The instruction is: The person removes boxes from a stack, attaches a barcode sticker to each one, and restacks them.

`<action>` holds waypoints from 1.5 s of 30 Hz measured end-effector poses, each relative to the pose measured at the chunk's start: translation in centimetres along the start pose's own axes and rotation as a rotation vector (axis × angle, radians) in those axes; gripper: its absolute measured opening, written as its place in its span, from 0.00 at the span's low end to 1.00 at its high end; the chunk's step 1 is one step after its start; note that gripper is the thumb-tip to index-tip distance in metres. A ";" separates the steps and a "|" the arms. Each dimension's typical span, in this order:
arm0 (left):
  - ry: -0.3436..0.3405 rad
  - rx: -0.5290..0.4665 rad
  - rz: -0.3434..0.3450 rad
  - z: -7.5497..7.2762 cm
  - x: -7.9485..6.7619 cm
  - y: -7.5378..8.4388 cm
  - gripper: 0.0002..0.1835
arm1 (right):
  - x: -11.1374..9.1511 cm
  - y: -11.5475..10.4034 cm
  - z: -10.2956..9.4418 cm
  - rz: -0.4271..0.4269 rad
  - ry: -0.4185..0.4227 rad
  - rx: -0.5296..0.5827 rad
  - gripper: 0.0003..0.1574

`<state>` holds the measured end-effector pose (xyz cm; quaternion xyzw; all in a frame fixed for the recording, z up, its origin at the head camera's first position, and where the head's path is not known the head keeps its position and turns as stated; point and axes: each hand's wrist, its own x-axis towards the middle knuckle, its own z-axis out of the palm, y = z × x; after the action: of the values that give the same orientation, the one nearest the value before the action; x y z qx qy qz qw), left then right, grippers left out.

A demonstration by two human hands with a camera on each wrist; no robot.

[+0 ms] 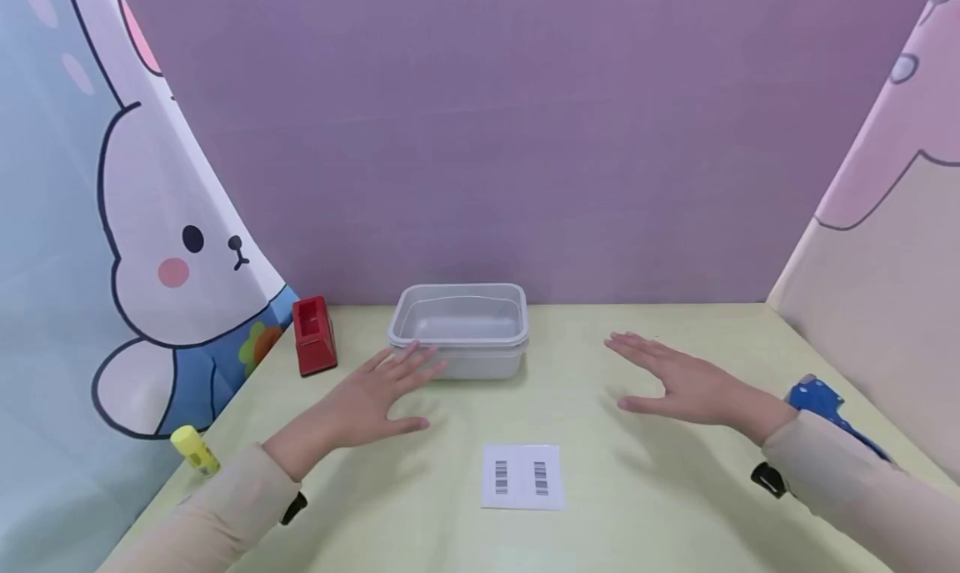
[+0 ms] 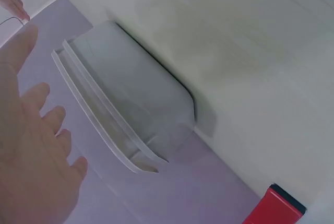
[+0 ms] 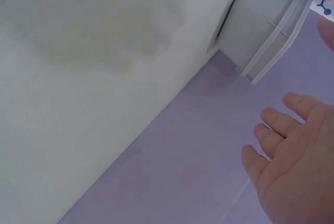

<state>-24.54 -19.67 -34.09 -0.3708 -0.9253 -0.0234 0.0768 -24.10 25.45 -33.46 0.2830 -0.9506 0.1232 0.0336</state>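
My left hand (image 1: 365, 399) hovers over the table with its fingers spread and holds nothing. In the head view its fingertips overlap the lower left part of a pale grey plastic tub (image 1: 480, 361). The left wrist view shows the hand (image 2: 39, 156) apart from the tub (image 2: 130, 88), whose doubled rim looks like two nested tubs. Off to the right, my right hand (image 1: 686, 383) is also raised, fingers extended and thumb apart, holding nothing. A white card (image 1: 522, 477) with two barcode-like marks lies on the table between the forearms.
A red block-shaped item (image 1: 315, 339) with a hollow top stands left of the tub. Near the left edge is a small yellow stick-like tube (image 1: 195, 450). A blue white-dotted object (image 1: 817, 398) lies partly behind the right sleeve. A purple backdrop (image 1: 480, 139) closes the table's far side.
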 end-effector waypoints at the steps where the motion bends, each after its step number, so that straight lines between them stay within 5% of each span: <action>1: 0.007 -0.001 0.003 -0.1 0.0 -0.1 0.42 | 0.1 -0.1 -0.1 0.006 -0.001 0.002 0.54; 10: 0.026 -0.034 -0.035 -0.8 0.4 -1.4 0.45 | 1.5 -0.8 -0.7 0.054 -0.004 0.042 0.57; 29: 0.091 -0.172 -0.179 0.1 1.2 -3.4 0.52 | 4.8 -1.3 -1.1 0.056 0.071 0.093 0.56; 45: 0.116 -0.427 -0.295 0.4 2.8 -6.0 0.58 | 8.7 -1.6 -0.6 0.055 0.057 0.213 0.55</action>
<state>-30.74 -22.02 -33.91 -0.2375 -0.9374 -0.2504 0.0456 -30.47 19.69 -31.34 0.2549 -0.9382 0.2323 0.0268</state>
